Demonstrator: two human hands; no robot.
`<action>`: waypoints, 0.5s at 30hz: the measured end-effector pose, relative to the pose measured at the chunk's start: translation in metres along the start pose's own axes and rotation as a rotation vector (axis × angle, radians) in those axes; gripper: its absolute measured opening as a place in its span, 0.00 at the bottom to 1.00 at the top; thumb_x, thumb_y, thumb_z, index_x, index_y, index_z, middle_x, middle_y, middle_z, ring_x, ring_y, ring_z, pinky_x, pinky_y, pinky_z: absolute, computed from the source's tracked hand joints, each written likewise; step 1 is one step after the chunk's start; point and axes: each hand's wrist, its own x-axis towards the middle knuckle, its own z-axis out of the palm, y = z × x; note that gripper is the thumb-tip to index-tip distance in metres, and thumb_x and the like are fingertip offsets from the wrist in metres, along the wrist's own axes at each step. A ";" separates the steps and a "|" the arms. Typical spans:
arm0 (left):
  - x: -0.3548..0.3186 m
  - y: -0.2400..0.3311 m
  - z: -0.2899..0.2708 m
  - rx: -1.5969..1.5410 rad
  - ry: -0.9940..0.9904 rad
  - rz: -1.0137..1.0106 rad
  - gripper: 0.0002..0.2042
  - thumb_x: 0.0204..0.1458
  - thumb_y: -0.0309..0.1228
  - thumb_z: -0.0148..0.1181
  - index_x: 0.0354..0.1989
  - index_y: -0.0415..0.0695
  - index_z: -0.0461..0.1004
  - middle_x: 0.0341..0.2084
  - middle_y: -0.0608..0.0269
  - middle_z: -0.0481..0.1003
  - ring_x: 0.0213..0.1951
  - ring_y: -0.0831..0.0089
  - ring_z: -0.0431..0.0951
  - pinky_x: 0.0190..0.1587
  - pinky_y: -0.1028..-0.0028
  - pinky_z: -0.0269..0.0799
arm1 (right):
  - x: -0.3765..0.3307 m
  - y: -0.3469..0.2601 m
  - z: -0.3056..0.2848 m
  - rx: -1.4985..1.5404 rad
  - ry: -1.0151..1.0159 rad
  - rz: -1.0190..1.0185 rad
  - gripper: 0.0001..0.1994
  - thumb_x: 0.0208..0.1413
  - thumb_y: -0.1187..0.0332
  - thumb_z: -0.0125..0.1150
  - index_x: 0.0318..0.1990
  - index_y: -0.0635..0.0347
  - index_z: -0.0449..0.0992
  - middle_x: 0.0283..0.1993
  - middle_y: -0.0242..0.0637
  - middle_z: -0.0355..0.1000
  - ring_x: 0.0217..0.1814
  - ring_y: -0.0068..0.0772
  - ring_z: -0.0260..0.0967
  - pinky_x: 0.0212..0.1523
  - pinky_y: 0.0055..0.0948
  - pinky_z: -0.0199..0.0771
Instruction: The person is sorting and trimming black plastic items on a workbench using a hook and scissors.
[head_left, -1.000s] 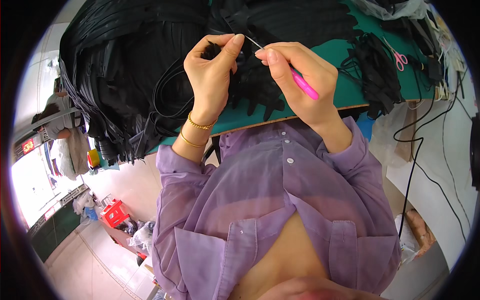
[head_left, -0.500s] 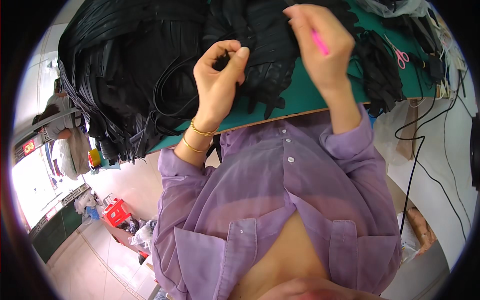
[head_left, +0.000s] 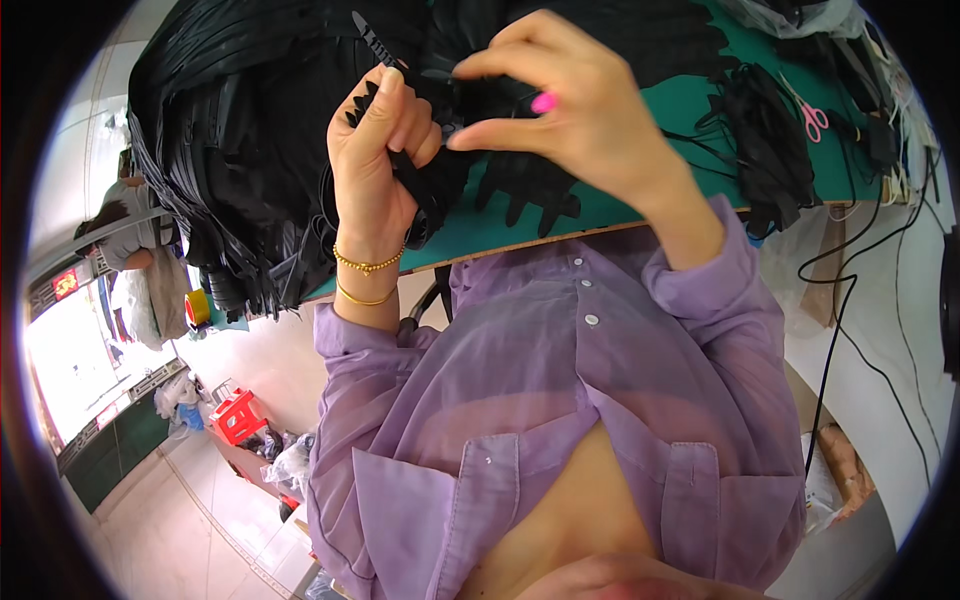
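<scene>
My left hand [head_left: 378, 150] is closed around a black strap [head_left: 374, 42], whose notched, tapered end sticks up past my thumb. More dark strap shows below those fingers. Just to its right is my right hand [head_left: 595, 115], thumb and forefinger spread apart in a C shape. A bright pink object [head_left: 544, 103], perhaps a tool handle, sits tucked in its curled fingers; the rest of it is hidden. A large heap of black straps [head_left: 230, 120] lies under and left of my left hand. Flat black straps with rounded ends [head_left: 530, 190] extend below both hands.
The green tabletop [head_left: 612, 207] ends close to my body. On its right side lie a bundle of black strips [head_left: 765, 140] and pink-handled scissors [head_left: 815, 122]. Black cables [head_left: 850, 275] hang off the right edge. Another person [head_left: 125, 225] is far left, beyond a yellow tape roll [head_left: 196, 308].
My left hand has shifted left and now shows the notched strap end upright. My right hand has come left and lower, its thumb and forefinger opening beside the left hand.
</scene>
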 end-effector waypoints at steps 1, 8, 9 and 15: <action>-0.001 0.001 0.002 0.014 0.013 0.006 0.07 0.61 0.31 0.51 0.35 0.41 0.71 0.13 0.76 0.54 0.15 0.85 0.49 0.18 0.81 0.45 | -0.002 0.011 0.012 -0.057 0.022 -0.075 0.08 0.45 0.66 0.67 0.29 0.59 0.77 0.29 0.34 0.70 0.32 0.36 0.70 0.33 0.32 0.71; -0.003 0.028 -0.034 -0.388 -0.088 0.022 0.09 0.62 0.30 0.47 0.41 0.38 0.71 0.14 0.76 0.53 0.16 0.86 0.47 0.18 0.82 0.44 | 0.007 0.026 -0.021 -0.197 0.065 0.031 0.07 0.52 0.73 0.61 0.24 0.63 0.72 0.22 0.30 0.65 0.24 0.25 0.64 0.25 0.27 0.63; -0.005 0.034 -0.039 -0.445 -0.118 0.033 0.10 0.63 0.30 0.45 0.42 0.37 0.71 0.15 0.75 0.53 0.17 0.86 0.48 0.18 0.82 0.45 | 0.004 0.027 -0.024 -0.270 0.056 0.085 0.05 0.50 0.72 0.63 0.27 0.63 0.74 0.25 0.32 0.69 0.27 0.28 0.67 0.28 0.25 0.65; -0.002 0.060 -0.056 -0.766 -0.208 0.057 0.10 0.63 0.32 0.46 0.38 0.37 0.66 0.14 0.73 0.55 0.16 0.85 0.50 0.20 0.82 0.48 | -0.021 0.058 -0.077 -0.538 0.083 0.250 0.06 0.51 0.67 0.61 0.30 0.61 0.76 0.30 0.37 0.73 0.33 0.38 0.71 0.35 0.30 0.69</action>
